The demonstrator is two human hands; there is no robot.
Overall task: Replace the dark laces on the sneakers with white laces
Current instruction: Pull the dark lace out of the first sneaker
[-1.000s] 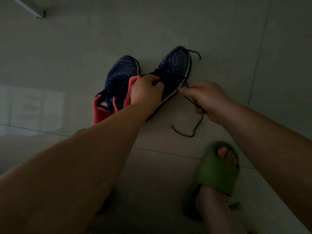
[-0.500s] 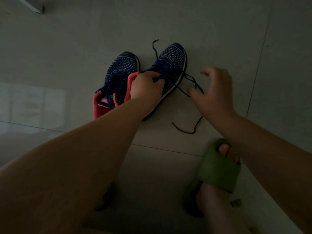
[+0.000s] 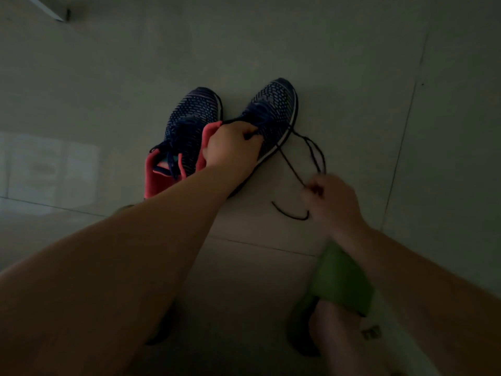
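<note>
— Though the light is dim, what's under you?

— Pale floor tiles [image 3: 352, 63] with thin seams; my green slipper [image 3: 341, 280] sits near.

— And the sneakers?

— Two navy knit ones, coral-lined, side by side, far of my arms. My left hand [image 3: 230, 150] grips the right sneaker [image 3: 273, 115] at its collar. My right hand [image 3: 330, 199] pinches its dark lace [image 3: 290, 169], strands stretched between them. The left sneaker [image 3: 189, 126] is still laced.
</note>
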